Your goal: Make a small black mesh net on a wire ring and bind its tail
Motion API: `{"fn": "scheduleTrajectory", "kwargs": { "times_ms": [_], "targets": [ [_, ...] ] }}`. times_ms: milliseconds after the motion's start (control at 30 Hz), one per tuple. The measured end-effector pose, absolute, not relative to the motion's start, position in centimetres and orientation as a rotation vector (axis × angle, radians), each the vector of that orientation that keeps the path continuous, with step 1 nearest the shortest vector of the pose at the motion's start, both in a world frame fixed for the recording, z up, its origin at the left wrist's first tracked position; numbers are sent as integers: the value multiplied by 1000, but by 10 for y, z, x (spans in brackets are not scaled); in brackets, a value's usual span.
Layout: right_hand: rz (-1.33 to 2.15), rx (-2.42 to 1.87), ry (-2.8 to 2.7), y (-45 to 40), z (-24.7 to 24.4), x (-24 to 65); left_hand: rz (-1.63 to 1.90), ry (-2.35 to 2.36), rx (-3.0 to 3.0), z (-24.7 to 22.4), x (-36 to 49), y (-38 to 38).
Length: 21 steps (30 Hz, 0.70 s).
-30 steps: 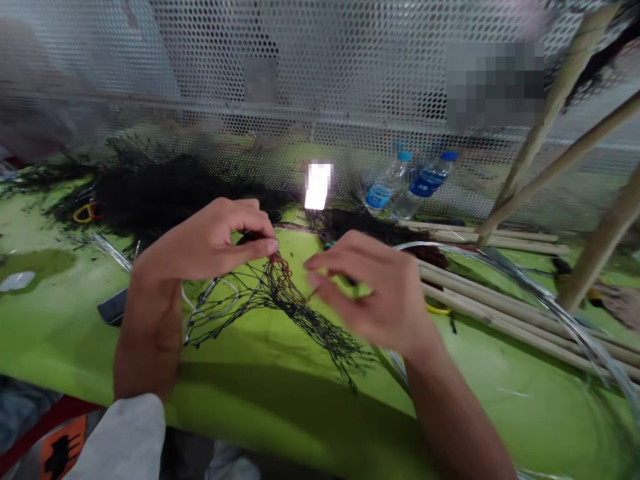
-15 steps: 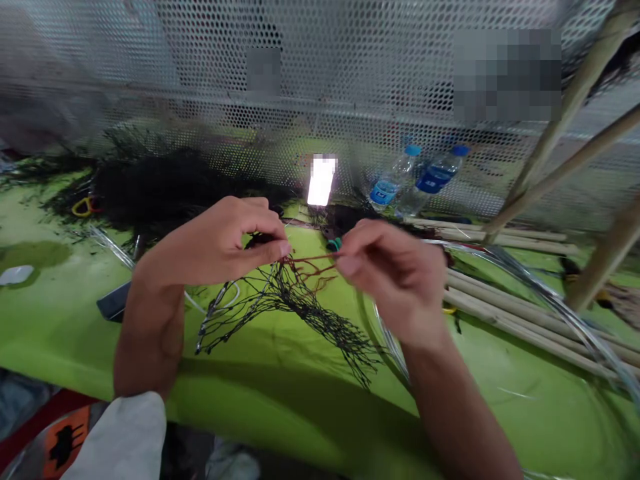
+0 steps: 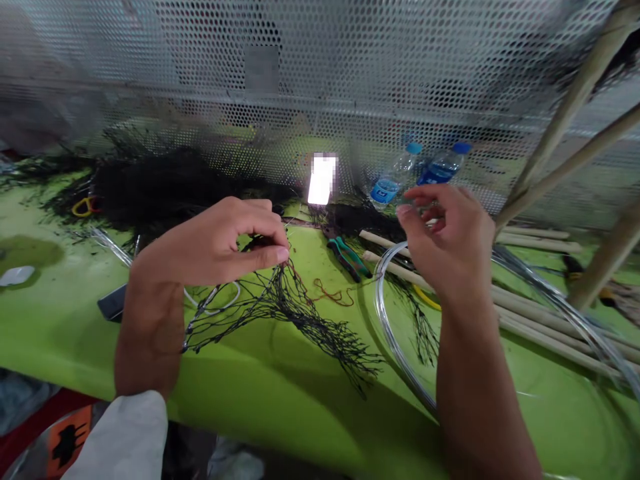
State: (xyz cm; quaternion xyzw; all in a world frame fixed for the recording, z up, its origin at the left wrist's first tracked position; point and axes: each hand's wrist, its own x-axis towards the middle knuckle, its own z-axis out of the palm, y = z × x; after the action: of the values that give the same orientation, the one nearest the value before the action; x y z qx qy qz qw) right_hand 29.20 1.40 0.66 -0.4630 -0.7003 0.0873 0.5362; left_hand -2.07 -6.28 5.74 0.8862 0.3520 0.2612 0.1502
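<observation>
Worktop: green worktop (image 3: pixel 280 407) under a perforated metal screen (image 3: pixel 350 73), strewn with netting and wire.
Left hand: left hand (image 3: pixel 215 243) pinches the gathered top of a black net (image 3: pixel 295 310), thumb pressed to forefinger; the net fans down onto the worktop.
Right hand: right hand (image 3: pixel 445 237) is lifted clear, fingers loosely curled; whether they pinch a thread, I cannot tell.
Cord: a red cord (image 3: pixel 334 293) trails from the pinched point and lies slack on the worktop.
Progress: cord looks threaded into the net's top, not drawn tight; most mesh hangs unworked.
Nearby: pliers (image 3: pixel 347 253), wire hoop (image 3: pixel 395 333), bamboo rods (image 3: pixel 535 320).
Containers: two capped bottles (image 3: pixel 395 180), contents unclear through the plastic.
</observation>
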Motion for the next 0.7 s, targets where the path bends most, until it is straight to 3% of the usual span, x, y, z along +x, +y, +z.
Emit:
{"fn": "scheduleTrajectory", "kwargs": {
  "times_ms": [167, 367, 600, 700],
  "targets": [
    [522, -734, -2384, -54, 25, 242, 717, 1038, 2517, 57, -16, -62],
    [501, -662, -2310, -54, 14, 228, 676, 999, 2512, 59, -16, -64],
    [798, -470, -2311, -49, 14, 230, 640, 1014, 2571, 59, -16, -65],
    [682, -549, -2348, -50, 9, 226, 633, 1028, 2589, 58, -16, -64]
  ]
}}
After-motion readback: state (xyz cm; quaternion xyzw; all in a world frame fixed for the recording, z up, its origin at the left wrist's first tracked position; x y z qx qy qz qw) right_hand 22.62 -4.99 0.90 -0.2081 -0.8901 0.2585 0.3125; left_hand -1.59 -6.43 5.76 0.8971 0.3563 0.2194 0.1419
